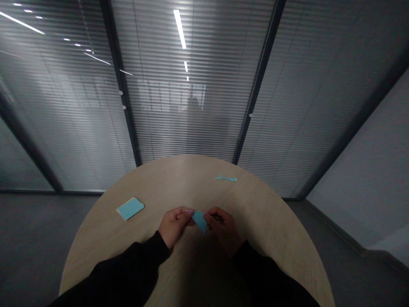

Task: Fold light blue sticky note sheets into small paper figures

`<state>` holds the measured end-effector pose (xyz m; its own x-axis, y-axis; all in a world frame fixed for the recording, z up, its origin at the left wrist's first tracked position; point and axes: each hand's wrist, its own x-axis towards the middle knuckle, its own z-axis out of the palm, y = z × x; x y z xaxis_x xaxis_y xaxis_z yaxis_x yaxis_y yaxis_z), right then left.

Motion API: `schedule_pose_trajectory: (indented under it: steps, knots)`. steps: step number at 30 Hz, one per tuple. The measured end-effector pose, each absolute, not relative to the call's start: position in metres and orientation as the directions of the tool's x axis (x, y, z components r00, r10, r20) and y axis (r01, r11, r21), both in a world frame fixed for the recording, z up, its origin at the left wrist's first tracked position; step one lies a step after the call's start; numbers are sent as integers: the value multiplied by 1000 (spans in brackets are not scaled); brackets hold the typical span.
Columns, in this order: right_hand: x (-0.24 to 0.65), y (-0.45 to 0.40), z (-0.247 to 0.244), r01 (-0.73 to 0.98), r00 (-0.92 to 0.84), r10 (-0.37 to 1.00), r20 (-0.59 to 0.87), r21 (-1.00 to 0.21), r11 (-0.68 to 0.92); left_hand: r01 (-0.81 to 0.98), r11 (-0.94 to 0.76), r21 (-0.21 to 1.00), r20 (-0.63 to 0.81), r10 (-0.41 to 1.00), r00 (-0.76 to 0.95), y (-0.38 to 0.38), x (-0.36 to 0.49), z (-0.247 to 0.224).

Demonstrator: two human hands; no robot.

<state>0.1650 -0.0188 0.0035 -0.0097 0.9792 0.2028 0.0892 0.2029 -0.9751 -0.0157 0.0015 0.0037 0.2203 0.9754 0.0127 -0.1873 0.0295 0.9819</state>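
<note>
While both forearms, in black sleeves, angle inward from the lower edge, the left hand pinches the upper left corner of a triangular piece of blue paper between thumb and curled fingers. The right hand grasps its upper right part likewise, knuckles bent. The piece, tapering downward, sits between the hands over a round wood-grain table. Shredded blue scraps lie beyond the right hand; a blue-and-yellow paper stack rests to the left.

Near paper, plain light blue — far scraps too; left stack, blue edged with yellow; bench, pale wood grain; black sleeves; grey-striped blinds.
</note>
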Motion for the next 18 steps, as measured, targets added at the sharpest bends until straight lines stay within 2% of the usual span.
schedule_pose_trajectory:
  steps: [5, 10, 18]
  knots:
    - [165, -21, 9, 115, -12, 981, 193, -974, 193, -213, 57, 975, -7, 974, 227, 4, -16, 0]
    - [164, -20, 9, 70, 15, 981, 193, -979, 191, -320, 145, 936, -18, 929, 370, 4, -13, -1]
    - [164, -19, 5, 114, 39, 974, 224, -969, 218, -313, 116, 943, -16, 951, 307, 4, -13, -1]
